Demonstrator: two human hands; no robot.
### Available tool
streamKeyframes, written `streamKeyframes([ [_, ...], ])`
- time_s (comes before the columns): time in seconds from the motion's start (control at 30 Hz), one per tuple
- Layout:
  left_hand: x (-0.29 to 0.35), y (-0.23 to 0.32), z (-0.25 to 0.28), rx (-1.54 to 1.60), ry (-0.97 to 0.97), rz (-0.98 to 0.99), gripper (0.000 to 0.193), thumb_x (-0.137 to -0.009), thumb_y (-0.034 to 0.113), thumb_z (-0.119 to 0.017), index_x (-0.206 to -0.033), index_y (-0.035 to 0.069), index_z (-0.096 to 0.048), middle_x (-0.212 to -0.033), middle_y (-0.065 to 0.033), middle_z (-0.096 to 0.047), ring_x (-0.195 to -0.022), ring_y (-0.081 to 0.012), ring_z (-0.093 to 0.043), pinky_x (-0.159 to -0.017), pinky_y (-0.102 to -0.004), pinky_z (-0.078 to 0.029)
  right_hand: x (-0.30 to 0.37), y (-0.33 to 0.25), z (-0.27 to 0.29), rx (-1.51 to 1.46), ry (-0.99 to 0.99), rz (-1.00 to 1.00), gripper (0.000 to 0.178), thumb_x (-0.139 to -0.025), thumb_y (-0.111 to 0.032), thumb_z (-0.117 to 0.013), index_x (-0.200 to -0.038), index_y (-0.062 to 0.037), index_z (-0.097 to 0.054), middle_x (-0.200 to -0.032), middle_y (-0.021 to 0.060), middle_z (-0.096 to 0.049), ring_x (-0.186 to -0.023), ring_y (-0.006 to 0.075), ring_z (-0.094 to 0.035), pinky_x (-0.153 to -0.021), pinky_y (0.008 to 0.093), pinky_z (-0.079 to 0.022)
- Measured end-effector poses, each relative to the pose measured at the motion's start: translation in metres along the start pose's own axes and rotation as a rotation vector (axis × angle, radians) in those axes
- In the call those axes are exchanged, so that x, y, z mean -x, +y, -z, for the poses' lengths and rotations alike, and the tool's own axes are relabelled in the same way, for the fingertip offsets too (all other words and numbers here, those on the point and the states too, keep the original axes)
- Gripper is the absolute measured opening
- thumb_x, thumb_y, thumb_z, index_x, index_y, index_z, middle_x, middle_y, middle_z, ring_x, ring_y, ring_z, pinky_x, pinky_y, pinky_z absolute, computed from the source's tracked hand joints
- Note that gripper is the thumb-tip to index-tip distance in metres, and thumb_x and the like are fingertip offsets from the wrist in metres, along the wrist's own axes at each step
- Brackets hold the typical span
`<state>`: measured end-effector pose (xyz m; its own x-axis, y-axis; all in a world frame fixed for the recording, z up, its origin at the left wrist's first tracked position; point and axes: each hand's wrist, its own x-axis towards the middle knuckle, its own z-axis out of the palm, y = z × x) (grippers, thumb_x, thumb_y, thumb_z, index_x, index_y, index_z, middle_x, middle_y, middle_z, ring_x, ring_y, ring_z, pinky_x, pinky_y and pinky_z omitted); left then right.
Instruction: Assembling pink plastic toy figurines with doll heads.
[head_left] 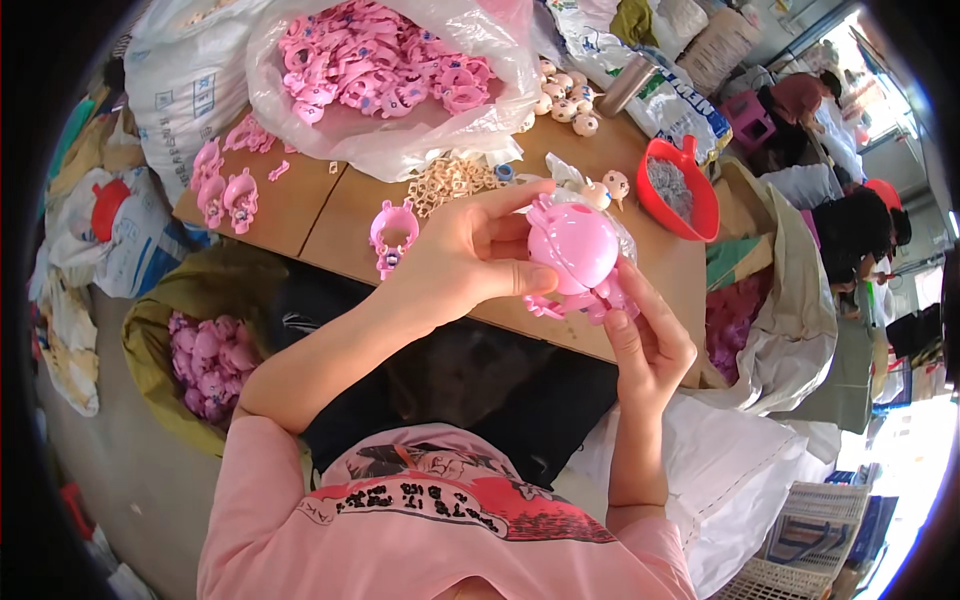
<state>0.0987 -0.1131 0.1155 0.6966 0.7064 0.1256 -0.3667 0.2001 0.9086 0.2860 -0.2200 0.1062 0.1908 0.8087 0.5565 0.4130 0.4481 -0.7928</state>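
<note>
Above the table's near edge I hold a round, glossy pink plastic toy part point(578, 246) with small knobs along its lower side. My left hand point(468, 245) is closed on it from the left, thumb across its front. From the lower right, the thumb and fingers of my right hand point(650, 340) pinch its underside. A pink ring-shaped part point(393, 236) lies on the table left of my left hand. Behind my hands is a heap of small beige square pieces point(450, 183) with a blue ring point(504, 172) beside it. Round cream-coloured pieces point(597, 193) lie just past the held part.
A clear plastic bag point(365, 135) full of pink parts stands on the table point(320, 225). Right of it are a red scoop-shaped tray point(708, 205) of small grey bits and a metal cylinder point(628, 85). An olive sack point(150, 335) holds pink pieces. People sit at far right.
</note>
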Motion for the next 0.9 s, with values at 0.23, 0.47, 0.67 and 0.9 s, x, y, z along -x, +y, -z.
streamKeyframes([
  [0.23, 0.001, 0.001, -0.001, 0.065, -0.016, -0.032, 0.074, -0.076, 0.002, -0.072, -0.14, 0.004, -0.036, -0.123, -0.0096, -0.056, -0.11, -0.0174, -0.056, -0.094, -0.0315, -0.047, 0.002, 0.005, -0.005, -0.052, 0.046, 0.133, 0.033, -0.081, 0.004, -0.066, -0.114, 0.0018, -0.063, -0.119, 0.028, -0.057, -0.108, 0.0299, -0.059, -0.085, 0.0355, -0.053],
  [0.47, 0.001, 0.002, -0.001, 0.082, -0.031, -0.038, 0.07, -0.077, -0.001, -0.07, -0.138, 0.001, -0.038, -0.124, -0.0103, -0.056, -0.112, -0.0176, -0.055, -0.095, -0.0322, -0.047, 0.011, 0.013, -0.012, -0.314, 0.135, 0.028, 0.034, -0.081, 0.0, -0.068, -0.115, 0.0016, -0.062, -0.118, 0.0269, -0.058, -0.109, 0.0268, -0.059, -0.089, 0.0357, -0.05],
  [0.67, 0.001, 0.001, 0.0, 0.073, -0.038, -0.023, 0.07, -0.076, -0.002, -0.071, -0.138, 0.001, -0.038, -0.124, -0.0096, -0.056, -0.113, -0.0169, -0.054, -0.097, -0.0328, -0.045, 0.011, 0.014, -0.013, -0.37, 0.145, -0.036, 0.034, -0.083, 0.0, -0.065, -0.116, 0.0059, -0.059, -0.119, 0.0254, -0.058, -0.112, 0.028, -0.057, -0.097, 0.0377, -0.045],
  [0.9, 0.001, 0.0, 0.0, 0.063, -0.019, -0.007, 0.067, -0.077, -0.001, -0.07, -0.137, 0.002, -0.039, -0.122, -0.0096, -0.057, -0.112, -0.0167, -0.055, -0.096, -0.0323, -0.046, 0.007, 0.003, -0.006, -0.247, 0.054, -0.033, 0.033, -0.084, 0.003, -0.057, -0.116, 0.0088, -0.058, -0.121, 0.0268, -0.056, -0.115, 0.0324, -0.055, -0.101, 0.0419, -0.041],
])
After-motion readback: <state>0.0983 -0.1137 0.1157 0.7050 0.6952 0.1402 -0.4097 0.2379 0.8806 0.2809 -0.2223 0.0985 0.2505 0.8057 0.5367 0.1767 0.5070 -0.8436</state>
